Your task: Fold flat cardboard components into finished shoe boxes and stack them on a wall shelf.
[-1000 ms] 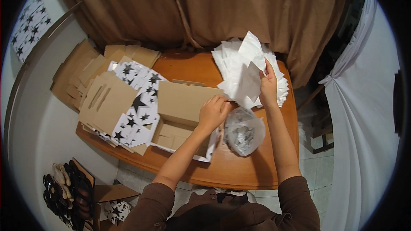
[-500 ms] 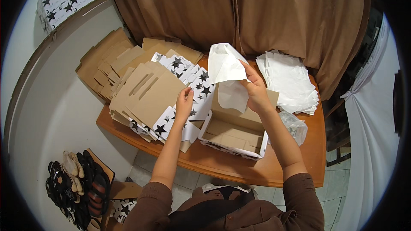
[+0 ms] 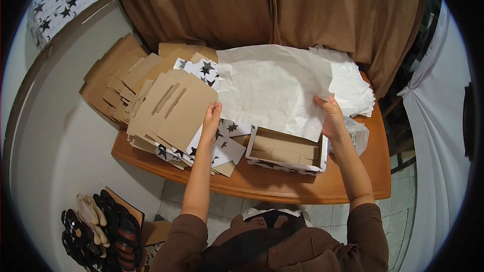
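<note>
A wide sheet of thin white paper [image 3: 272, 88] is spread between my hands, lightly creased, above the back part of an open box. My right hand [image 3: 333, 117] pinches its right side between thumb and fingers. At the sheet's lower left corner, my left hand [image 3: 212, 121] is closed on the edge. The open cardboard box [image 3: 286, 167], white with black stars outside and brown inside, stands under the sheet's front edge. Its raised lid is mostly hidden behind the paper.
Flat brown cardboard pieces [image 3: 176, 106] are piled at the left, with star-printed ones among them. More white sheets [image 3: 353, 78] lie at the back right, near a clear plastic bag [image 3: 356, 135]. Shoes [image 3: 101, 226] sit at the lower left; a brown curtain [image 3: 242, 10] hangs behind the wooden table [image 3: 232, 189].
The white sheet, bunched in my right hand before, is now spread out flat. My right hand has moved right and down, and my left hand, earlier free, has closed on the sheet's left edge.
</note>
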